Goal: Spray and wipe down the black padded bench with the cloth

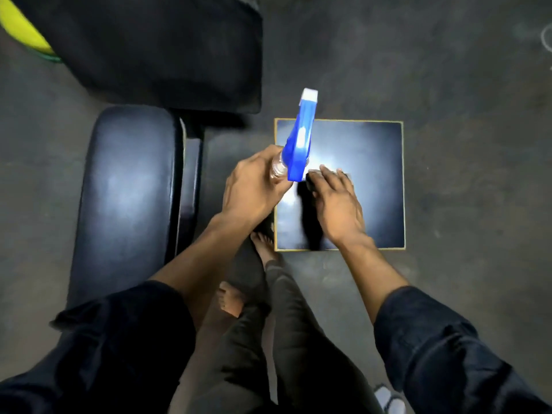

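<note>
My left hand (254,186) grips a clear spray bottle (298,141) with a blue trigger head and white nozzle, its nozzle pointing away from me. My right hand (337,204) lies flat on a square black padded seat (373,186) with a thin yellow edge, pressing a dark cloth (313,177) that mostly hides under the fingers. A long black padded bench (128,189) stretches along the left side, apart from both hands.
A large black pad (167,49) lies at the top left, above the long bench. A yellow object (21,28) shows in the top left corner. Grey concrete floor (463,85) surrounds everything. My bare feet (233,300) stand between the bench and the square seat.
</note>
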